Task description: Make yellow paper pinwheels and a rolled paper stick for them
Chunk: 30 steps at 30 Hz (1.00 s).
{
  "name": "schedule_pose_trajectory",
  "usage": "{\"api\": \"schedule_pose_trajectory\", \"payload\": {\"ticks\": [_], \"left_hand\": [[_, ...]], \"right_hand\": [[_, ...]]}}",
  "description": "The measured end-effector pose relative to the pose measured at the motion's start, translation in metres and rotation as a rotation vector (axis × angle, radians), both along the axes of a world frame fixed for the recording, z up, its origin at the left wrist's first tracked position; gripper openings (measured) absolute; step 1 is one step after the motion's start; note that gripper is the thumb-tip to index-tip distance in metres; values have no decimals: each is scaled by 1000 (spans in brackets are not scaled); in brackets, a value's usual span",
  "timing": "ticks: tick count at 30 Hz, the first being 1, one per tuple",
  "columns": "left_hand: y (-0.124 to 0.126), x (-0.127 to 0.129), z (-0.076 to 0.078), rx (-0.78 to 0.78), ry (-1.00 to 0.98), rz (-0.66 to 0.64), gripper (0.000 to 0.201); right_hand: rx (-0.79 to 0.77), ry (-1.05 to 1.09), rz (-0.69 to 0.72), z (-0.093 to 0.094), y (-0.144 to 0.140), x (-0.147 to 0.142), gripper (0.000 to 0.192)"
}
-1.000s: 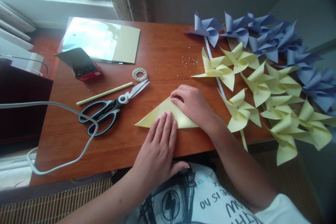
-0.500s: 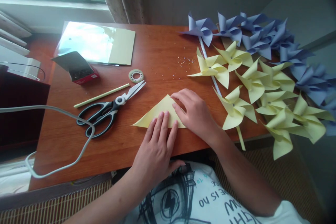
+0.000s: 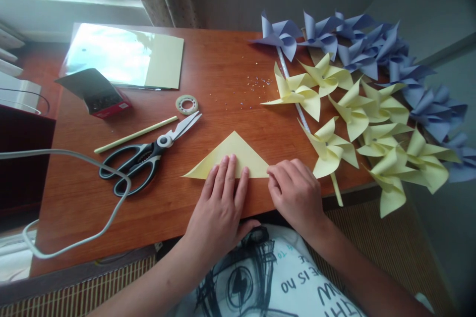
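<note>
A sheet of yellow paper point(image 3: 243, 151), folded into a triangle, lies on the wooden table near its front edge, point facing away from me. My left hand point(image 3: 221, 200) rests on its lower middle, fingers stretched out flat and holding it down. At the triangle's right corner is my right hand point(image 3: 295, 190), its fingers curled and the thumb and forefinger closed on the paper's tip. To the left lie black-and-white scissors point(image 3: 148, 156) with the blades parted, a roll of tape point(image 3: 186, 104) and a rolled yellow paper stick point(image 3: 136, 134).
Several yellow pinwheels point(image 3: 327, 146) and purple pinwheels point(image 3: 282, 34) cover the right side. A small open red box point(image 3: 111, 106) and a glossy packet of yellow paper point(image 3: 163, 62) stand at back left. A white cable point(image 3: 111, 225) crosses the left edge. Tiny scraps point(image 3: 258, 81) dot the table point(image 3: 219, 64).
My right hand has slid from the triangle's upper right side down to its right corner, and its fingers have closed there. My left hand stays flat on the paper. The view has shifted slightly.
</note>
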<state>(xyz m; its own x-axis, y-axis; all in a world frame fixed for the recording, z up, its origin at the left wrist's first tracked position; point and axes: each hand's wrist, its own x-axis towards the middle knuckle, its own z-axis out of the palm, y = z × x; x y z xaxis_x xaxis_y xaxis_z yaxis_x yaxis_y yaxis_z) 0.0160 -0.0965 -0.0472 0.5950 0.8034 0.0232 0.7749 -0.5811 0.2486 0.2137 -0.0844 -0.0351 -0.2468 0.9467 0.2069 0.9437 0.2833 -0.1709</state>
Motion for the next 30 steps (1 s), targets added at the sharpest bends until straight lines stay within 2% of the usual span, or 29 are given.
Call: {"api": "schedule_pose_trajectory", "payload": {"ticks": [6, 8, 11, 14, 18, 21, 26, 30], "left_hand": [[1, -1, 3, -19, -8, -14, 99], [1, -1, 3, -20, -10, -15, 100], [2, 0, 3, -10, -6, -17, 103], [2, 0, 3, -11, 3, -19, 101], [2, -4, 3, -17, -11, -41, 96], [3, -15, 3, -8, -7, -77, 96], [1, -46, 5, 59, 83, -112, 100], [-7, -72, 8, 106, 134, -51, 102]], "right_hand": [[-35, 28, -127, 4, -24, 11, 18], [-6, 98, -100, 3, -28, 7, 17], [-22, 154, -6, 0, -33, -2, 33], [-93, 72, 37, -2, -37, -8, 44], [-78, -68, 47, 0, -39, -8, 45], [-69, -107, 58, 2, -38, -9, 42], [-72, -119, 59, 2, -37, -10, 40], [-72, -116, 55, 1, -38, -10, 42]]}}
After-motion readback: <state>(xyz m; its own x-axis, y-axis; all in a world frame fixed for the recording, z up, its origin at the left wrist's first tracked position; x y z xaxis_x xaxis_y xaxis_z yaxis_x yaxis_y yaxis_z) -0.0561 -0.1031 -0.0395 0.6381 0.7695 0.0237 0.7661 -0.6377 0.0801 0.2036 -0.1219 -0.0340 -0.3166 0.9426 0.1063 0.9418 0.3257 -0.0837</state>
